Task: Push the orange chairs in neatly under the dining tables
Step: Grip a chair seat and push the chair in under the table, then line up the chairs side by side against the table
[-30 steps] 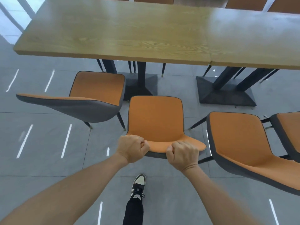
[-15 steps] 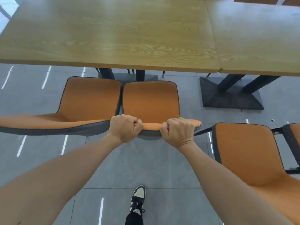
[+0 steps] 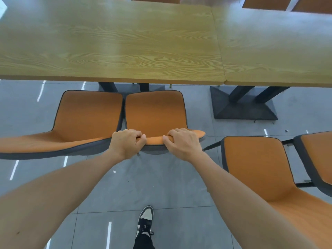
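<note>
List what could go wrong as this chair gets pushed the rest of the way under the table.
1. The held chair sits right against the left chair; pushing on could scrape or drag that neighbour.
2. The dark table pedestal stands just ahead of the seat, so the hidden chair legs might hit it.
3. The left hand grips the backrest on the side next to the neighbour, while the right hand has clear space; its fingers could get pinched.

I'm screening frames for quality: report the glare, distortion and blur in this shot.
Head view: a soft window sheen washes the tabletop; bright streaks reflect off the floor tiles; wide-angle bending stretches the left chair and both forearms; the hands, left and right, gripping the middle chair, look sharp.
</note>
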The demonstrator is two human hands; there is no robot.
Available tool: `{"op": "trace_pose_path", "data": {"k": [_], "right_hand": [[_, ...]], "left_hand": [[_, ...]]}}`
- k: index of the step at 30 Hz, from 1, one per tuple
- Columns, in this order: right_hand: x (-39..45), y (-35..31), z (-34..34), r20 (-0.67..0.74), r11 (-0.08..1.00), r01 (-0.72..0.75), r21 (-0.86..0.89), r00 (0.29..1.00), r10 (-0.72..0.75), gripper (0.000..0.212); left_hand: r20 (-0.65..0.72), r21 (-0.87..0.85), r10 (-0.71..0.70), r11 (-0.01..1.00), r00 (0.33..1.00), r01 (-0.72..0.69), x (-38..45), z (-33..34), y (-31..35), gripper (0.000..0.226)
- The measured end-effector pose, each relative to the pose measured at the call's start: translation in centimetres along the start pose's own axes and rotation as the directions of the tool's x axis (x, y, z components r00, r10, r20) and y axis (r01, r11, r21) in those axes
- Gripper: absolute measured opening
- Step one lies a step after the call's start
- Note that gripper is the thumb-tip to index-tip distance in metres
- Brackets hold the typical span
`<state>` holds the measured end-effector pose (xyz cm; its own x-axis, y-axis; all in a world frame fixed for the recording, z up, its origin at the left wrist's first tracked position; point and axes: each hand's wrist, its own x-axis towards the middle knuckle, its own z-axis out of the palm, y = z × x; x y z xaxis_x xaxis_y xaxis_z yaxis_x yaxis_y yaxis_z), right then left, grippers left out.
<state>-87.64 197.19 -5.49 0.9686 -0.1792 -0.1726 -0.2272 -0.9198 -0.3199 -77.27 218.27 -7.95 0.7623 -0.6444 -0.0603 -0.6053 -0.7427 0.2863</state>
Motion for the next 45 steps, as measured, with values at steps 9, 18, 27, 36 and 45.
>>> {"op": "trace_pose_path", "data": {"k": [9,18,27,36,45], "right_hand": [[-12.6,10.9,-9.1,0.161,0.999,-0.035,0.032,0.987,0.029,0.059],[-32.9,31.8,-16.2,-0.062,0.956,-0.279,-0.087,0.96,0.275,0.057],[-47.3,43.1,-12.2,0.018,0.916,-0.401,0.023,0.916,0.4,0.041],[-48.7,46.7,-6.5,-0.203,0.947,-0.271,-0.174,0.951,0.235,0.04],[-38.8,49.7,-9.1,-0.45,0.956,-0.289,-0.053,0.861,0.236,0.038]], "left_hand": [[0.073,-0.025,-0.025,0.999,0.997,0.027,0.3,-1.2,17.6,0.059],[0.154,-0.209,-0.004,0.977,0.988,0.037,-6.9,4.1,50.1,0.071],[0.341,-0.2,-0.005,0.977,0.94,0.078,-17.0,13.4,64.9,0.068],[0.256,-0.152,-0.058,0.983,0.965,0.1,-17.2,18.6,63.6,0.056],[0.153,-0.075,0.028,0.997,0.988,-0.017,-5.3,17.5,62.3,0.067]]}}
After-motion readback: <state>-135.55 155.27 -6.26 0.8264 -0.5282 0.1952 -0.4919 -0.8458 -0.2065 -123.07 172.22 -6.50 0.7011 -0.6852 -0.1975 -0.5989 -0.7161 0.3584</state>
